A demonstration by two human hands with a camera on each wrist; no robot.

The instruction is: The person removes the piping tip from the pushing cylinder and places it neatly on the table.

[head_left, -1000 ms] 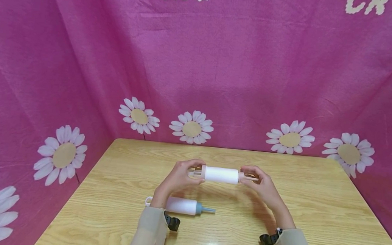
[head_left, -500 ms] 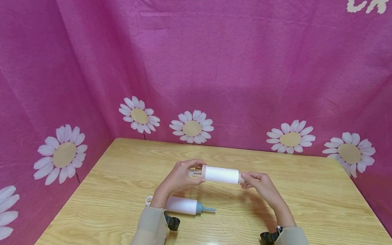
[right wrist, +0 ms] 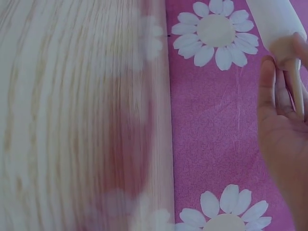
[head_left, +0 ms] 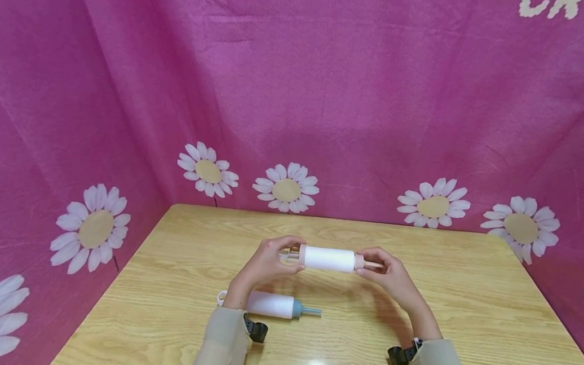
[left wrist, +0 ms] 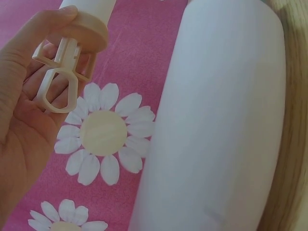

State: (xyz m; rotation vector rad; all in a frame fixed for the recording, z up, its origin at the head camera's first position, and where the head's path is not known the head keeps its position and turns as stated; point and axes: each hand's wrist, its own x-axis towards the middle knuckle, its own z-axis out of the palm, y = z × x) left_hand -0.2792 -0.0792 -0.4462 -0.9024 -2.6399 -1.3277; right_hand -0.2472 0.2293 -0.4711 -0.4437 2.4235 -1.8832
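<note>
A white balloon pump [head_left: 329,259] with beige ends is held level above the table between both hands. My left hand [head_left: 268,258] grips its left beige collar [left wrist: 89,32], thumb on one side and fingers on the other. In the left wrist view, the ring-shaped handle [left wrist: 59,91] sticks out in front of the palm. My right hand [head_left: 391,274] grips the beige cap [head_left: 359,261] at the other end between thumb and fingers. The thin nozzle [right wrist: 296,89] extends toward that palm.
A second white pump [head_left: 273,305] with a blue cap and blue nozzle [head_left: 310,311] lies on the wooden table [head_left: 336,344] by my left wrist, its ring handle pointing left. A pink flowered cloth [head_left: 326,123] hangs behind the table.
The fingers of my right hand turned on the nozzle-end cap, then came back to a wider grip, with the nozzle showing again. My left hand and the pump stay nearly still.
</note>
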